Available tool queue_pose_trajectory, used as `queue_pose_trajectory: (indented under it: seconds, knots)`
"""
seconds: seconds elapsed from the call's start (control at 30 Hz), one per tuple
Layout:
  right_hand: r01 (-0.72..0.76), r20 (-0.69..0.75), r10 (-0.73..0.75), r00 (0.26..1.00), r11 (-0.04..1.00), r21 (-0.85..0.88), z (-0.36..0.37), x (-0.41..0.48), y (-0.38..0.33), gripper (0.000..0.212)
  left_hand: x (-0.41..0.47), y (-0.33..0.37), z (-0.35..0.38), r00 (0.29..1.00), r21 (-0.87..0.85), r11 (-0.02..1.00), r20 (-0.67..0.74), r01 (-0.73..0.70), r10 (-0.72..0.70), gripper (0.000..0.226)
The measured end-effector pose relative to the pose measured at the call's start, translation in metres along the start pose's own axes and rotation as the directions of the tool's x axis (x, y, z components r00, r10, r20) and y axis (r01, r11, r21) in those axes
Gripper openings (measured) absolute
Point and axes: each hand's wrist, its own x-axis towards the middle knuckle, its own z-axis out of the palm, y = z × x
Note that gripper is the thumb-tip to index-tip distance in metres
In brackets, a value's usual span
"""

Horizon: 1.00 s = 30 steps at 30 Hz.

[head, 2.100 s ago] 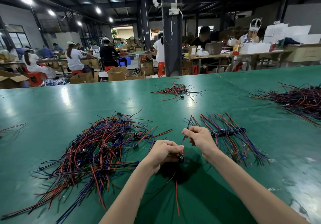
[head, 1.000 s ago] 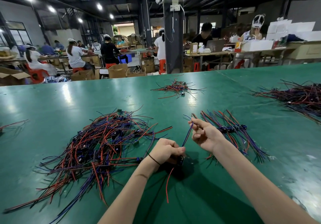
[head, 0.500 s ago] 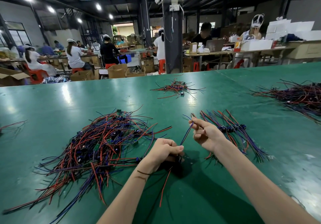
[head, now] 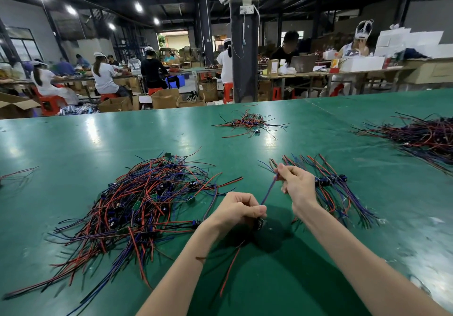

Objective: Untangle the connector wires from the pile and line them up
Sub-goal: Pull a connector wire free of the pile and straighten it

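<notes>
- Since about two seconds back, the right hand (head: 297, 185) has drawn up and away from the tangled pile (head: 147, 200). Its pinch has slid out to the far end of the blue wire (head: 268, 192), and the red wire (head: 230, 269) hanging below has swung slightly toward the pile.
- Head view, hands: the left hand (head: 239, 209) sits just off the pile's right edge, fingers curled round a black connector (head: 260, 223) that is mostly hidden beneath them. The right hand, farther right of the pile, pinches the blue wire near its tip between thumb and fingertips, so the wire runs straight between the two hands.
- Head view, task things: this one piece is clear of the pile and held just above the green table (head: 73, 144). The lined-up row (head: 343, 193) lies right of the pile, partly behind the right hand, its connectors side by side.
- Head view, elsewhere: a small heap (head: 247, 123) lies beyond the pile and a larger heap (head: 421, 136) well to its right.
- Step in hand, by my reading: smoothing out one freed piece before laying it down. The pile is big and the row short, so most of the job remains.
- The next move probably calls for straightening the red wire likewise. Then the connector goes beside the row's last one, wires parallel, with the loose end kept from snagging the pile.
</notes>
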Motion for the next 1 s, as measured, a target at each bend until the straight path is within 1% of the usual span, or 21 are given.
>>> queue_pose_trajectory:
  seconds: [0.07, 0.1, 0.13, 0.2, 0.23, 0.27, 0.33, 0.37, 0.47, 0.57, 0.63, 0.7, 0.77, 0.83, 1.0]
  knots:
    - [0.119, 0.02, -0.118, 0.993, 0.981, -0.15, -0.001, 0.001, 0.007, 0.025, -0.002, 0.003, 0.003, 0.998, -0.06, 0.998, 0.059, -0.006, 0.01, 0.028]
    - [0.193, 0.047, -0.187, 0.981, 0.953, -0.235, 0.0, 0.001, 0.009, 0.025, -0.003, 0.004, 0.004, 0.997, -0.083, 0.996, 0.077, -0.011, 0.017, 0.028]
    - [0.278, 0.085, -0.265, 0.961, 0.903, -0.327, 0.0, 0.001, 0.011, 0.024, -0.005, 0.005, 0.005, 0.996, -0.101, 0.995, 0.087, -0.019, 0.028, 0.028]
    - [0.445, 0.165, -0.42, 0.892, 0.757, -0.478, 0.001, 0.0, 0.013, 0.019, -0.007, 0.008, 0.005, 0.994, -0.13, 0.99, 0.094, -0.044, 0.057, 0.025]
    - [0.504, 0.193, -0.48, 0.855, 0.688, -0.521, 0.0, -0.001, 0.015, 0.017, -0.007, 0.009, 0.005, 0.993, -0.151, 0.987, 0.094, -0.058, 0.073, 0.024]
    - [0.544, 0.212, -0.521, 0.826, 0.641, -0.542, -0.001, -0.001, 0.016, 0.016, -0.008, 0.01, 0.006, 0.992, -0.176, 0.982, 0.091, -0.073, 0.09, 0.023]
    - [0.579, 0.231, -0.557, 0.798, 0.604, -0.547, -0.001, -0.002, 0.017, 0.016, -0.009, 0.011, 0.005, 0.99, -0.208, 0.972, 0.065, -0.112, 0.128, 0.025]
    - [0.576, 0.236, -0.548, 0.802, 0.61, -0.544, -0.001, -0.002, 0.017, 0.017, -0.009, 0.011, 0.005, 0.988, -0.225, 0.965, 0.046, -0.134, 0.148, 0.025]
    - [0.524, 0.242, -0.471, 0.848, 0.682, -0.51, 0.0, -0.002, 0.015, 0.02, -0.008, 0.011, 0.004, 0.978, -0.292, 0.937, 0.021, -0.193, 0.208, 0.021]
    - [0.476, 0.214, -0.427, 0.879, 0.748, -0.463, -0.001, -0.001, 0.013, 0.026, -0.008, 0.011, 0.004, 0.977, -0.299, 0.937, 0.05, -0.181, 0.205, 0.018]
    - [0.412, 0.172, -0.375, 0.911, 0.813, -0.412, -0.002, 0.0, 0.011, 0.026, -0.007, 0.01, 0.006, 0.983, -0.288, 0.945, 0.048, -0.157, 0.178, 0.019]
    - [0.318, 0.116, -0.297, 0.948, 0.9, -0.299, 0.0, 0.0, 0.009, 0.025, -0.005, 0.011, 0.008, 0.99, -0.302, 0.944, 0.01, -0.131, 0.14, 0.017]
    - [0.232, 0.073, -0.222, 0.972, 0.954, -0.189, 0.002, -0.001, 0.005, 0.024, -0.003, 0.011, 0.008, 0.995, -0.358, 0.928, -0.025, -0.101, 0.099, 0.011]
    - [0.169, 0.061, -0.163, 0.985, 0.981, -0.092, 0.004, -0.003, 0.001, 0.025, -0.002, 0.01, 0.007, 0.997, -0.388, 0.919, -0.042, -0.073, 0.061, 0.006]
    - [-0.003, 0.098, -0.008, 0.995, 0.993, 0.119, 0.006, -0.008, -0.008, 0.024, 0.0, 0.009, 0.005, 0.998, -0.375, 0.926, -0.044, -0.05, 0.036, 0.011]
